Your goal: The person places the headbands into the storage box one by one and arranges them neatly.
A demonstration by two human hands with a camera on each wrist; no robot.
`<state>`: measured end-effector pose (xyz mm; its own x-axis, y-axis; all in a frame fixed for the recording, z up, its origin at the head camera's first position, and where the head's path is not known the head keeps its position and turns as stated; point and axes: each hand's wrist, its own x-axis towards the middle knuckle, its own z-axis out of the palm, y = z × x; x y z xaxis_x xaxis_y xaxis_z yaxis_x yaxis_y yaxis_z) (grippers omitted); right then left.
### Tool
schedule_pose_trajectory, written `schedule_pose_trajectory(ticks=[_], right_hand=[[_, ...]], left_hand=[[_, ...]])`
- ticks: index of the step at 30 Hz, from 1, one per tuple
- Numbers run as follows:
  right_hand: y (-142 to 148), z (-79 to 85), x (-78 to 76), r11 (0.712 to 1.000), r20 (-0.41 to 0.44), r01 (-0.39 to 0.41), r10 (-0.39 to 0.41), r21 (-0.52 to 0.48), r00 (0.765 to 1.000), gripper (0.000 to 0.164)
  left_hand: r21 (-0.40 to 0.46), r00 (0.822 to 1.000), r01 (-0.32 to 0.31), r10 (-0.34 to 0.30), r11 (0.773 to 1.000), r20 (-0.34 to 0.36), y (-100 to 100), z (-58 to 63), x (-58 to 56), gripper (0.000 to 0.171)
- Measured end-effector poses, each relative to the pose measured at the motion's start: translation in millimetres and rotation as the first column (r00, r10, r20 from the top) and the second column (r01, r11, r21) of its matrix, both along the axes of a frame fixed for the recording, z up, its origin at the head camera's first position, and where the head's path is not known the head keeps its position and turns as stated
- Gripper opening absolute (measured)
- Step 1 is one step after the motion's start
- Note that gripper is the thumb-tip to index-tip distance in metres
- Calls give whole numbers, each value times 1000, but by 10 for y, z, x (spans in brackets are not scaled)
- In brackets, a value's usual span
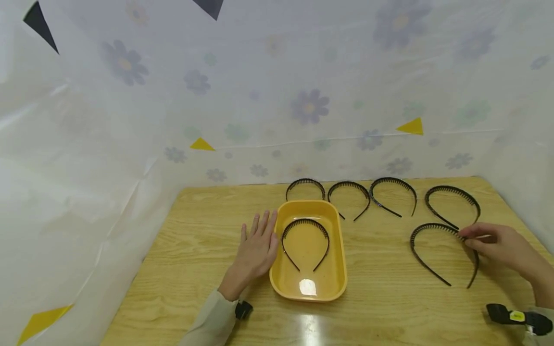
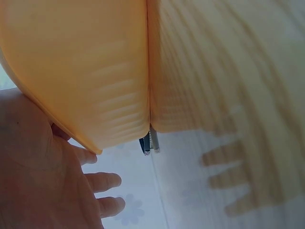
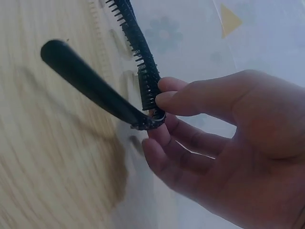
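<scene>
My right hand (image 1: 504, 247) pinches a black toothed headband (image 1: 417, 233) by its right side, between thumb and fingertips. In the right wrist view the held headband (image 3: 90, 86) shows its teeth and one smooth end pointing away from the hand. A yellow plastic tray (image 1: 342, 254) stands at the middle of the table, with one black headband (image 1: 305, 221) lying inside it, ends toward me. My left hand (image 1: 257, 247) rests along the tray's left side, fingers straight and spread. In the left wrist view the palm lies against the rim of the tray (image 2: 81, 71).
Several more black headbands lie along the table's back: one behind the tray (image 1: 305, 180), others to its right, the farthest right (image 1: 454, 190) just behind the held one. The wooden table (image 1: 207, 226) meets a flower-patterned sheet (image 1: 259, 96) at back and sides.
</scene>
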<state>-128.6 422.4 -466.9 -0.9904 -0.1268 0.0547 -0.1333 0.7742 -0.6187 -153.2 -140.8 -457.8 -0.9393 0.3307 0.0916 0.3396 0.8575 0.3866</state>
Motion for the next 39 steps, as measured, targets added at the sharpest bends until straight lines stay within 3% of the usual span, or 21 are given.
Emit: schedule_pose_trajectory(ticks=[6, 15, 39], right_hand=[[-15, 21, -14, 996, 19, -43, 45, -72, 999, 21], [-79, 83, -18, 992, 12, -83, 84, -96, 996, 26], [-219, 188, -18, 988, -192, 17, -46, -151, 980, 40]], left_hand=[[-22, 1000, -3, 3, 1000, 2, -11, -39, -21, 57], [-27, 1000, -15, 15, 1000, 16, 10, 16, 4, 57], [-25, 1000, -9, 9, 1000, 15, 1, 18, -2, 57]])
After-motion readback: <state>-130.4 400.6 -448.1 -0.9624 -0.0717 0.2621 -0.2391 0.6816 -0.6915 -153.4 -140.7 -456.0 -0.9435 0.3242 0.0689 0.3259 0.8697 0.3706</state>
